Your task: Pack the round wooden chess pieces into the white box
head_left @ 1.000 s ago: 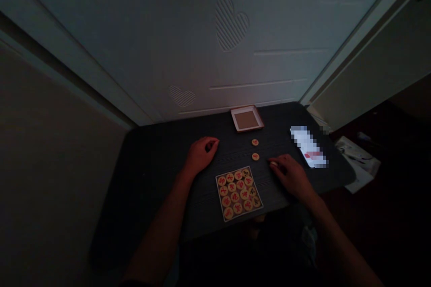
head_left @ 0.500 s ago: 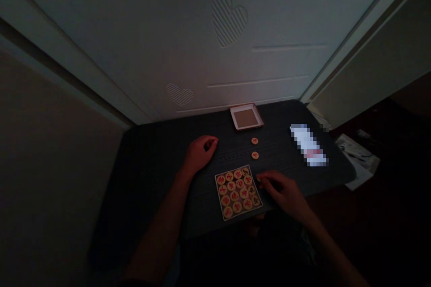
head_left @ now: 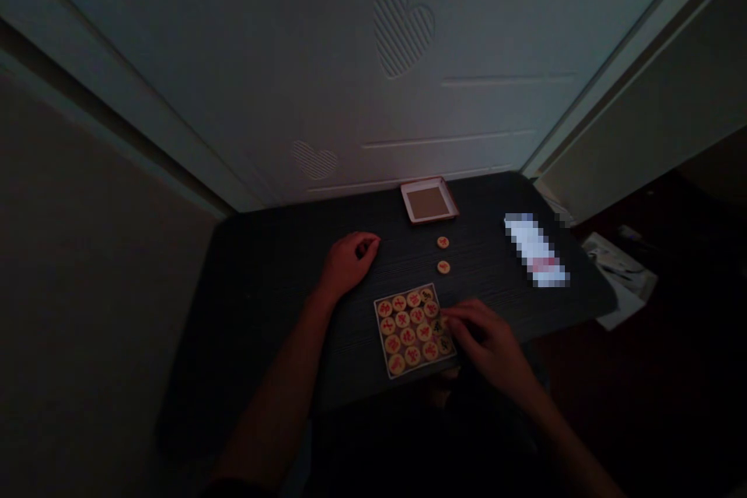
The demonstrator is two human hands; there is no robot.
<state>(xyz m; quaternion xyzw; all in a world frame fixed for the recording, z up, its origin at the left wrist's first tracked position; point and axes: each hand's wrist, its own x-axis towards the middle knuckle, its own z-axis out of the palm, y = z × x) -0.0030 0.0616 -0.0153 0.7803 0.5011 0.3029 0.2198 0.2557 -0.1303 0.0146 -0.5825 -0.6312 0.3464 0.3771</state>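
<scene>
A square box (head_left: 382, 358) with a pale rim lies near the table's front edge. Rows of round Chinese chess pieces (head_left: 407, 337) fill it, most with red characters and several with black ones on the right side. My right hand (head_left: 487, 338) pinches a Chinese chess piece at the box's right edge; the fingers mostly hide it. Resting on the table behind and left of the box, my left hand (head_left: 348, 266) is loosely curled, thumb and forefinger tips together, with nothing visible in it. Two loose pieces, a nearer one (head_left: 443, 268) and a farther one (head_left: 443, 243), lie behind the box.
An upturned shallow lid (head_left: 429, 204) with a brown inside sits at the back of the dark table (head_left: 262, 280), by a white panel with hearts. To the right lies a bright, blurred-out phone-like object (head_left: 535, 250). A white box (head_left: 622, 280) stands beyond the table's right edge.
My right hand has moved slightly left, bringing its fingertips from beside the box to over its right edge. My left hand stays in place. The view has shifted a little.
</scene>
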